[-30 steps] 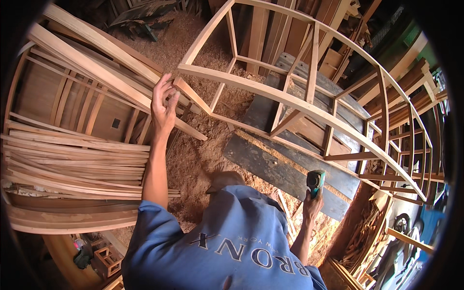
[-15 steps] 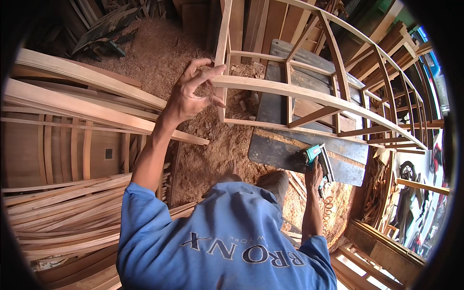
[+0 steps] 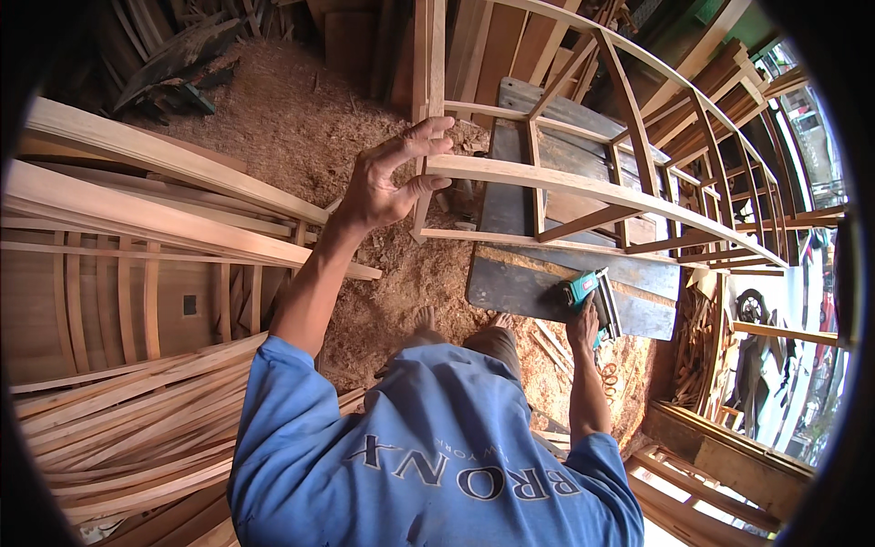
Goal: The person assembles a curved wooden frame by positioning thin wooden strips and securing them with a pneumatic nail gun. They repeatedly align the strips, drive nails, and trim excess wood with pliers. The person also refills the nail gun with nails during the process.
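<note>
A curved, ladder-like wooden frame (image 3: 583,185) of pale strips stretches from the middle to the right. At its near left corner, my left hand (image 3: 390,182) has its fingers above the rail's end and its thumb below, holding the corner between them. The left palm is partly turned away. Lower right, my right hand (image 3: 584,325) is wrapped round the grip of a teal and black nail gun (image 3: 578,290). The gun is held over a dark board, apart from the frame. An orange coiled hose (image 3: 609,378) shows beside my right forearm.
Dark boards (image 3: 510,284) lie under the frame. Wood shavings (image 3: 392,314) cover the floor round my feet. Long curved timbers (image 3: 173,214) jut in from the left, above stacked thin strips (image 3: 137,410). More planks (image 3: 711,100) lean at the back right.
My left hand has shifted right and closed in on the frame's corner, its fingers now over the upright. My right hand still grips the nail gun; the whole view has shifted slightly.
</note>
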Motion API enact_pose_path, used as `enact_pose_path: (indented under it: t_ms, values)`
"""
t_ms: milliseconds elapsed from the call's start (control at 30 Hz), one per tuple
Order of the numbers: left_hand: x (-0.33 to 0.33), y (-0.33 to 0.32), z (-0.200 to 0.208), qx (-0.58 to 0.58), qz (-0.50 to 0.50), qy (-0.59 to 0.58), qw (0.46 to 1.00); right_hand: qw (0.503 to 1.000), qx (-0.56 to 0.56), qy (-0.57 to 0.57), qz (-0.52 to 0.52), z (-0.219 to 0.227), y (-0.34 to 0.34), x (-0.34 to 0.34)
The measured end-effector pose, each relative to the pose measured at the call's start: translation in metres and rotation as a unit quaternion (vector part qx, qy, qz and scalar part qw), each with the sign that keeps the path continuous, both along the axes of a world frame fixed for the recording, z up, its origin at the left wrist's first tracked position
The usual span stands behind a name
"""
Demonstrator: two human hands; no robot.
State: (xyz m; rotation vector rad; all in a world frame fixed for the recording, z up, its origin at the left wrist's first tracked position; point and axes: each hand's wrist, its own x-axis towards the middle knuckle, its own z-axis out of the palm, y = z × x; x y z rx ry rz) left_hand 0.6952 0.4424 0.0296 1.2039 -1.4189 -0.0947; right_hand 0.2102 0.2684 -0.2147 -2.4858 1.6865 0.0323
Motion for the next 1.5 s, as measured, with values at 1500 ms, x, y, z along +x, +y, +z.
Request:
enact_pose_path:
  t_ms: [1500]
  values:
    - [-0.004,0.001,-0.010,-0.054,-0.001,-0.010,0.998,0.959,0.105,-0.149,-0.219,0.134,0.049,-0.019]
